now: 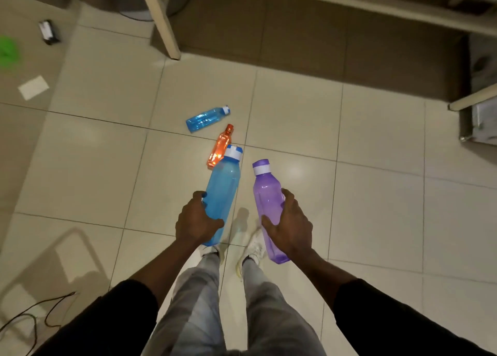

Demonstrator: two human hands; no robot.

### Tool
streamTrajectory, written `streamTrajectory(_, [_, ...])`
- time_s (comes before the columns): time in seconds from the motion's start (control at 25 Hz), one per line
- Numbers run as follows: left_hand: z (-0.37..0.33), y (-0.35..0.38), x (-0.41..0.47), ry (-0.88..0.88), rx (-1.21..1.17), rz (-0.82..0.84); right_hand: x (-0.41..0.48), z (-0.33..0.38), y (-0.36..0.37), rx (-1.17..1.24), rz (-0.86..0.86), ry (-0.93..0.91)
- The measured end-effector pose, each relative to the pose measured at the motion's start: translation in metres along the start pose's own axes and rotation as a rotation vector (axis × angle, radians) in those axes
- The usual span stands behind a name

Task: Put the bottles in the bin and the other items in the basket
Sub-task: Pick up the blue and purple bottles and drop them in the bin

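Observation:
My left hand point(195, 219) grips a tall blue bottle point(224, 186) with a white and blue cap, held above the tiled floor. My right hand point(289, 225) grips a purple bottle point(267, 194) with a white band and purple cap. Both bottles point away from me. On the floor ahead lie a small blue bottle point(205, 118) and an orange bottle point(220, 147), both on their sides. The orange one is partly hidden behind the held blue bottle's cap. No bin or basket is in view.
A table leg point(161, 19) stands ahead left. A white paper point(33, 87), a small dark box point(48, 31) and a green thing point(9, 50) lie far left. A black cable point(35, 315) runs at bottom left. Furniture point(481, 113) stands at right.

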State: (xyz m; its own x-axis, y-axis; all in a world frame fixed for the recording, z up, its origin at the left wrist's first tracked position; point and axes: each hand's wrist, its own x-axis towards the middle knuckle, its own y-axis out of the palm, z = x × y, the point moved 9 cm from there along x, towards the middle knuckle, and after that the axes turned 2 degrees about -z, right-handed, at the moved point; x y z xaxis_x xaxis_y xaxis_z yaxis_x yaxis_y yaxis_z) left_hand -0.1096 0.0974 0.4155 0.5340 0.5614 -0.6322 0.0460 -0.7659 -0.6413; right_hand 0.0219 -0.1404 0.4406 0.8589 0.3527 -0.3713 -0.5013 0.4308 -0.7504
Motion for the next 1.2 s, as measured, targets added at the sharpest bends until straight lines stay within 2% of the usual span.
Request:
streamTrajectory(0.36, [0.072,-0.156,-0.035,-0.112,-0.194,-0.205,0.020,0.187,0.000,-0.111,-0.003,-0.242])
streamTrajectory(0.72, [0.126,-0.322,0.009,-0.153,-0.236,-0.346,0.061,0.349,0.032,-0.142,-0.005,-0.405])
streamTrajectory(1.2, [0.144,-0.441,0.107,-0.277,-0.327,-0.448,0.205,0.528,0.078,-0.156,0.043,-0.530])
